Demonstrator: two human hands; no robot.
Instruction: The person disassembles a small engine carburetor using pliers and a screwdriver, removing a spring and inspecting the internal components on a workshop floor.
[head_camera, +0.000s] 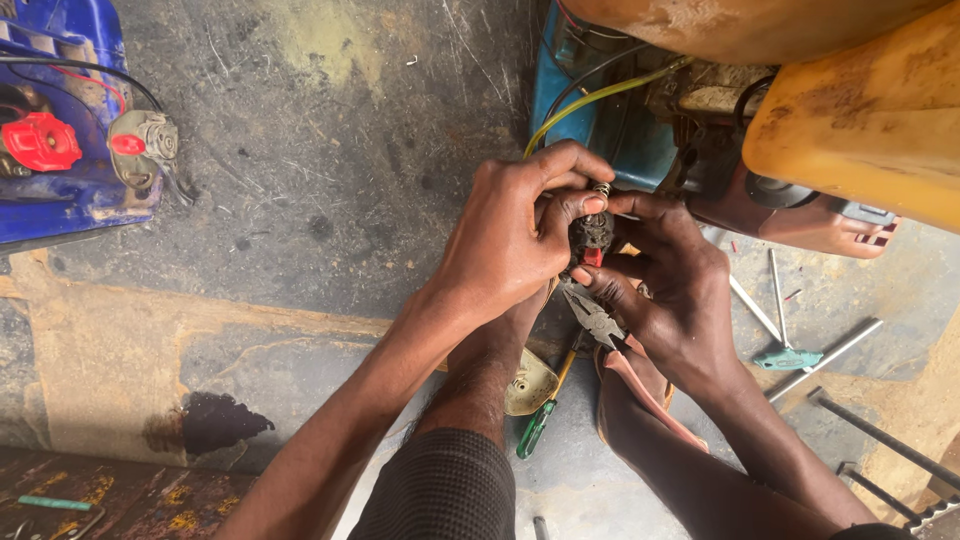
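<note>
1. Nearest the camera, a dark ribbed trouser knee (440, 485) sits just below the forearms, and both arms reach up from it toward the small dark part (592, 232).
2. A green-handled screwdriver (541, 418) lies on the concrete floor (330, 170) below the dark part, between the feet, beside a worn sandal (528, 385).
3. Pliers (598, 322) with pinkish-red handles sit directly under the dark part, their jaws pointing up toward it; the handles run under the right hand's palm.
4. The left hand (510, 240) is curled tight on the dark part from its left side, thumb pressed on top near a small metal spring (602, 188).
5. The right hand (670, 295) pinches the same part from its right side, fingers touching those of the left hand, so the two hands are together on it. A red bit shows at the part's lower end.
6. To the right of the dark part, metal rods and a teal-handled tool (790, 358) lie on the floor.
7. Beyond the dark part stands an orange and blue machine (860, 110), with a yellow-green hose (600, 95) running down toward the hands.
8. Far left of the dark part sits a blue engine housing (60, 210) with a red cap (40, 142).
</note>
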